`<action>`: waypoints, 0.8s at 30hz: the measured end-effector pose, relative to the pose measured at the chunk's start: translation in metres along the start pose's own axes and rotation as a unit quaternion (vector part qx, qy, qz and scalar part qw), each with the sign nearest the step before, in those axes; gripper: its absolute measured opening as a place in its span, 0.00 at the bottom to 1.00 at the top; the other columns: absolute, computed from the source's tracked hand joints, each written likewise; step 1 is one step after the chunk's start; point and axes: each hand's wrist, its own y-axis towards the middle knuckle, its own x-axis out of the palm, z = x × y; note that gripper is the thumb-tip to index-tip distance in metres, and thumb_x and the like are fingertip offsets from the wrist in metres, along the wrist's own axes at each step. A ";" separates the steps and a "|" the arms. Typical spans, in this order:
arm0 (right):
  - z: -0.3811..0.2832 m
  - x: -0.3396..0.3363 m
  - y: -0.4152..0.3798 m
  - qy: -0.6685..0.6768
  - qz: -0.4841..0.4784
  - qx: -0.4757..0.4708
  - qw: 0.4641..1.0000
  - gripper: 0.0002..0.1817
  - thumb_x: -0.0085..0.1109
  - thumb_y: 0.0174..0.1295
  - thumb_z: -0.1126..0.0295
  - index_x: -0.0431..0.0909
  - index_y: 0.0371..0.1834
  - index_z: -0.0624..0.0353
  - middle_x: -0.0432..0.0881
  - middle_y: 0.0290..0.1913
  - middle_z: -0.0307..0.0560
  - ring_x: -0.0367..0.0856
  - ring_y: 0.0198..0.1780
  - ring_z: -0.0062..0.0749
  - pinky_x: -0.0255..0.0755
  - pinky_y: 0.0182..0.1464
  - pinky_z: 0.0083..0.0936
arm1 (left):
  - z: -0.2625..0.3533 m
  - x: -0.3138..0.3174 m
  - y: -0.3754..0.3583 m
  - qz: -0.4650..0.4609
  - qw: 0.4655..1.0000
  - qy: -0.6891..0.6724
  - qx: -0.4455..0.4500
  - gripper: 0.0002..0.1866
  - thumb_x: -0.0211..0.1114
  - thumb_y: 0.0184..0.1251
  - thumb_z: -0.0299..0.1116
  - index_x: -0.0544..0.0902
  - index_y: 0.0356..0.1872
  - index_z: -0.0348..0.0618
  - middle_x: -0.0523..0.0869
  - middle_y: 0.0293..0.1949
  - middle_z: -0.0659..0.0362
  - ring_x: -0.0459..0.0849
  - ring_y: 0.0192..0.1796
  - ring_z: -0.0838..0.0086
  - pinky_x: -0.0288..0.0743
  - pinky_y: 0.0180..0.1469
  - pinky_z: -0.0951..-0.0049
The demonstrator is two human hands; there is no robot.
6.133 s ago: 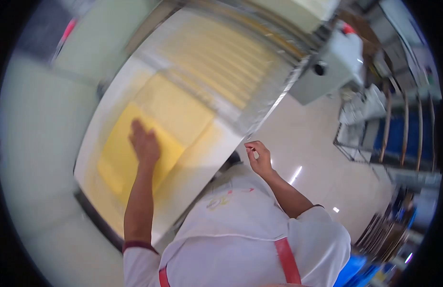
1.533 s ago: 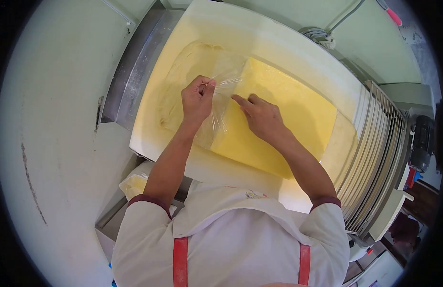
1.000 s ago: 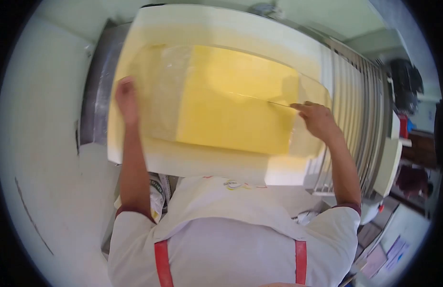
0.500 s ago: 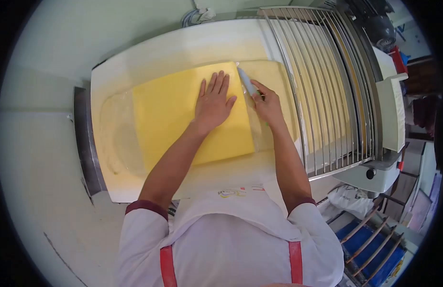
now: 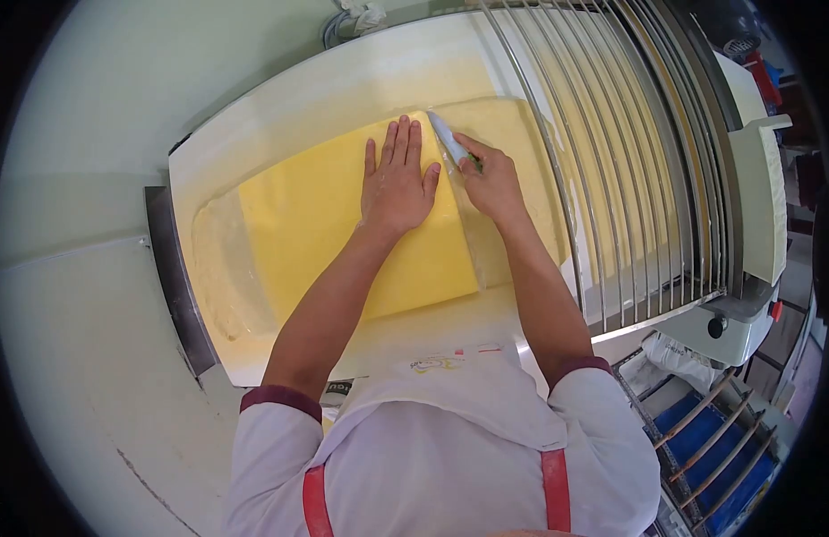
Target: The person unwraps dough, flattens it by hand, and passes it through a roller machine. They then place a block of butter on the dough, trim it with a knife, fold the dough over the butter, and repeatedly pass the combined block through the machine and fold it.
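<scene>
A yellow slab (image 5: 343, 237) was seen lying flat on a pale dough sheet (image 5: 222, 268) spread over the white belt (image 5: 280, 98) of a sheeter, with the dough showing bare at the slab's left end and again beyond its right edge. The left hand (image 5: 395, 183) was laid open on the slab, palm down and fingers spread, near the slab's upper right corner. The right hand (image 5: 491, 183) was closed around a knife (image 5: 448, 140), whose light blade was held tilted along the slab's right edge, its tip near the top corner; a trace of green handle was visible under the fingers. The two hands were set just beside each other, the blade between them. Whether the blade was touching the slab could not be told.

To the right of the hands, a wire guard (image 5: 629, 143) of curved metal bars was seen over the belt, part of the dough lying beneath its bars. The white machine housing (image 5: 755, 206) was seen further right, a red knob on its lower corner. A metal end plate (image 5: 177, 286) was seen at the belt's left end, against a pale green wall or floor surface. A rack with blue trays (image 5: 710, 438) was seen at lower right. The person was shown in a white top with dark red cuffs and red apron straps.
</scene>
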 end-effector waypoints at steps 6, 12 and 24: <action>-0.008 -0.004 -0.008 -0.005 -0.012 0.014 1.000 0.22 0.54 0.62 0.74 0.78 0.61 0.54 0.83 0.48 0.64 0.83 0.48 0.53 0.74 0.53 0.37 | 0.000 0.000 0.000 0.004 1.000 0.004 0.003 0.34 0.40 0.76 0.50 0.51 0.76 0.40 0.51 0.78 0.52 0.46 0.80 0.63 0.36 0.78 0.53; 0.017 -0.014 -0.077 0.027 0.004 -0.054 0.998 0.22 0.54 0.61 0.77 0.78 0.60 0.57 0.82 0.42 0.62 0.82 0.43 0.53 0.73 0.49 0.37 | 0.000 0.003 -0.001 0.011 1.000 0.011 0.003 0.35 0.40 0.76 0.50 0.51 0.76 0.40 0.52 0.78 0.52 0.47 0.80 0.64 0.37 0.78 0.53; 0.010 -0.059 -0.193 -0.098 -0.081 -0.038 0.991 0.22 0.52 0.62 0.78 0.75 0.61 0.58 0.78 0.35 0.57 0.79 0.37 0.53 0.72 0.42 0.43 | -0.002 0.015 -0.003 0.045 0.999 0.018 0.008 0.34 0.41 0.76 0.51 0.52 0.76 0.44 0.54 0.77 0.53 0.49 0.79 0.64 0.39 0.78 0.54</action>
